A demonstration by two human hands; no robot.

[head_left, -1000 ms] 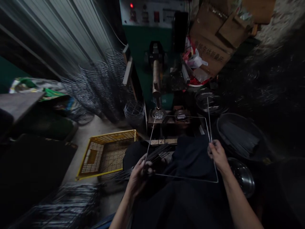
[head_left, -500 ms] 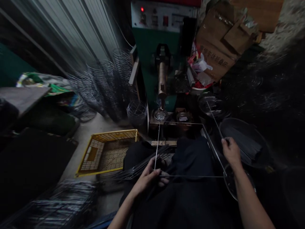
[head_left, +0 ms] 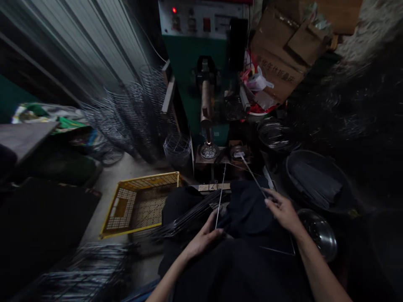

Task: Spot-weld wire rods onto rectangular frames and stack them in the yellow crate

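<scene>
The left hand's (head_left: pixel 203 242) fingers pinch one side of a thin, silvery, angular wire frame (head_left: pixel 221 197), held above a dark-clothed lap (head_left: pixel 247 212). The right hand's (head_left: pixel 283 214) fingers pinch a straight, silvery metal rod (head_left: pixel 253 174) that slants forward. A bundle of thin grey metal rods (head_left: pixel 190 217) lies near the left hand. Farther left sits a yellow plastic crate (head_left: pixel 109 226); at right, a shiny round steel bowl (head_left: pixel 325 235). Ahead stands a green machine (head_left: pixel 181 52) with a glowing red light (head_left: pixel 174 9).
</scene>
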